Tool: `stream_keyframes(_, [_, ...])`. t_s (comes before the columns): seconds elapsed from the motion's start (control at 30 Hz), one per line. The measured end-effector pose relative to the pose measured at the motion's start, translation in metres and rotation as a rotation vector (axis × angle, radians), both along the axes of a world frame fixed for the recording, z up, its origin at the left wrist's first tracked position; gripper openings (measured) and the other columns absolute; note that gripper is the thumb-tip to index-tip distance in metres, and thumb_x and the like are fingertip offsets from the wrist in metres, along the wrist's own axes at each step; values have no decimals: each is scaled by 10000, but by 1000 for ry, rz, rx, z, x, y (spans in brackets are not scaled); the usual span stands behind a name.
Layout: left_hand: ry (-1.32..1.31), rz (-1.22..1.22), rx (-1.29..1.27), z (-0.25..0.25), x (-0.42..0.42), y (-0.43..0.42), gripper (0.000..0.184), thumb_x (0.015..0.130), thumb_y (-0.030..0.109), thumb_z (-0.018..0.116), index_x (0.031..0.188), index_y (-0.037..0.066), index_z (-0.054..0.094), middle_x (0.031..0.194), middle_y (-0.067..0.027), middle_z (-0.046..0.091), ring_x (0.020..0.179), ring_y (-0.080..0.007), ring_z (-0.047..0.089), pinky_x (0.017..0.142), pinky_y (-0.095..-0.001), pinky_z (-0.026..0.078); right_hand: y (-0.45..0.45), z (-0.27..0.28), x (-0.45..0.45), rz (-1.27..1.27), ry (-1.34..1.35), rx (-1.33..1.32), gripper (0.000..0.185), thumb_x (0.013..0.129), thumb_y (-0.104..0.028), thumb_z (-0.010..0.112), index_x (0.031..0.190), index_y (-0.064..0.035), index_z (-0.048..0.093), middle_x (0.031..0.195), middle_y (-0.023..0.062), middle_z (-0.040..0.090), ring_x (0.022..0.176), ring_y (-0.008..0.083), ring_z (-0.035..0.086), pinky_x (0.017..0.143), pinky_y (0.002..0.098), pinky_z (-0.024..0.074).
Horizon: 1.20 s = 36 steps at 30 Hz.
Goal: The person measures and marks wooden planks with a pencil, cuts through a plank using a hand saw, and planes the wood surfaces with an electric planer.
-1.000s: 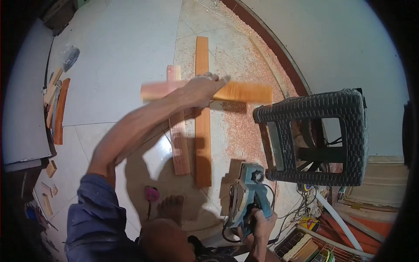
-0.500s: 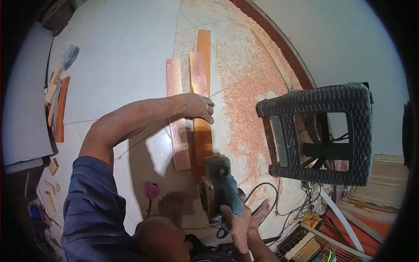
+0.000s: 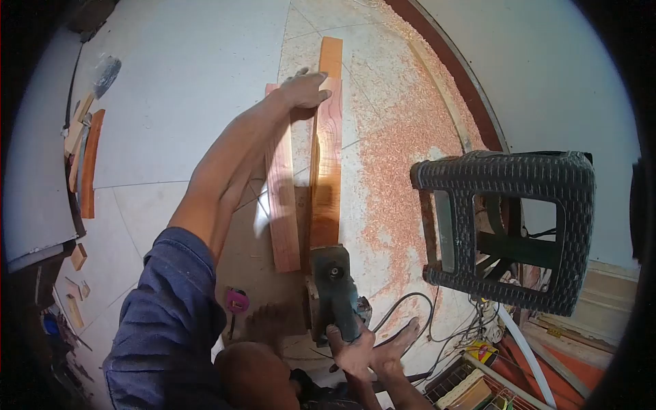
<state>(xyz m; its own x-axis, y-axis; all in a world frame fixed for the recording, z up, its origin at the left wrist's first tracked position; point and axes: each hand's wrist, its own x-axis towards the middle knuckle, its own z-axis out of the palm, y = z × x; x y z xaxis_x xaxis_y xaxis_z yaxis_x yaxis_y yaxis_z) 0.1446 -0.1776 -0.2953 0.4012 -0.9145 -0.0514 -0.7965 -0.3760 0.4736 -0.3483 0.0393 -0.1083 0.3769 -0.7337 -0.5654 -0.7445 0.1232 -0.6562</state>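
My left hand (image 3: 305, 90) reaches to the far end of the planed wooden board (image 3: 328, 150), its fingers apart and thumb touching or just over the wood. My right hand (image 3: 352, 348) is wrapped round the handle of an electric planer (image 3: 333, 283), which sits at the near end of that board. Under the board, a longer orange-brown plank (image 3: 332, 55) sticks out at the far end. A second pinkish board (image 3: 282, 205) lies parallel on the left, with its far end partly behind my left hand.
Wood shavings (image 3: 403, 164) cover the floor on the right, beside a black woven-pattern plastic stool (image 3: 506, 164) on its side. A pink tape measure (image 3: 236, 301) lies near my foot. Wood offcuts (image 3: 92, 164) lie far left. A cable (image 3: 430, 311) loops at the right near a wire basket (image 3: 471, 383).
My left hand has moved away from me, from the middle of the board to its far end. The planer has shifted slightly, still in my right hand.
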Motion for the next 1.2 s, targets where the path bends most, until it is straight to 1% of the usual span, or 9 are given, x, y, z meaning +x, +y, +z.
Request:
stream_keyframes(0.07, [94,33,-22,20,-8,10,709,968,495,550,1523,76,411,1475,-255,497,1485,-403,320,1218,-454,291,2,-20,-8,97,-39,-221,257,828,-161,736,986,34,684,729,136,695,686,217,699,639,383,545])
stream_keyframes(0.3, [91,64,-121,-2,4,16,626,990,497,511,1491,123,477,1467,-207,529,1446,-392,386,1163,-482,365,-46,0,79,9,-27,-37,257,823,-164,743,990,24,691,809,181,723,738,255,713,692,388,558])
stream_keyframes(0.43, [214,75,-164,-3,13,7,505,1044,412,423,1457,141,529,1433,-183,565,1341,-380,510,1127,-457,404,-82,-10,122,50,92,-226,269,822,-193,748,967,23,680,832,196,719,808,310,727,733,411,553])
stream_keyframes(0.57, [272,35,-139,11,20,10,467,1055,378,398,1402,130,588,1361,-176,621,1228,-359,596,1066,-437,451,-139,-40,171,4,48,-252,403,822,-325,704,989,42,715,857,248,722,815,396,713,776,463,546])
stream_keyframes(0.7, [458,117,-142,29,20,18,428,1026,365,467,1315,114,659,1218,-171,699,1124,-357,650,983,-434,501,-190,-22,240,40,-27,-293,517,803,-419,642,844,92,714,763,276,702,769,411,709,755,484,539])
stream_keyframes(0.8, [350,160,-203,4,17,15,407,1002,367,514,1289,133,681,1176,-167,719,1098,-364,667,967,-436,512,-193,-23,234,99,-27,-278,526,797,-424,659,837,98,711,738,276,696,773,390,719,763,477,542])
stream_keyframes(0.93, [310,246,-218,7,9,13,400,984,378,537,1286,164,689,1213,-167,708,1133,-370,659,994,-447,503,-132,-28,150,40,62,-228,451,811,-334,704,1008,71,682,972,273,716,919,387,713,806,466,554])
stream_keyframes(1.03, [346,284,-214,3,7,13,398,985,374,542,1286,157,689,1241,-169,698,1146,-372,653,1008,-444,497,-61,-9,73,-1,17,-221,370,828,-269,694,1045,30,711,782,145,735,730,250,723,722,373,573])
stream_keyframes(1.2, [385,290,-208,12,5,15,411,977,357,542,1294,136,681,1282,-171,680,1173,-366,643,1030,-434,489,-16,-9,11,-31,-54,-92,351,810,-190,718,1076,39,698,784,124,721,738,186,685,716,352,548])
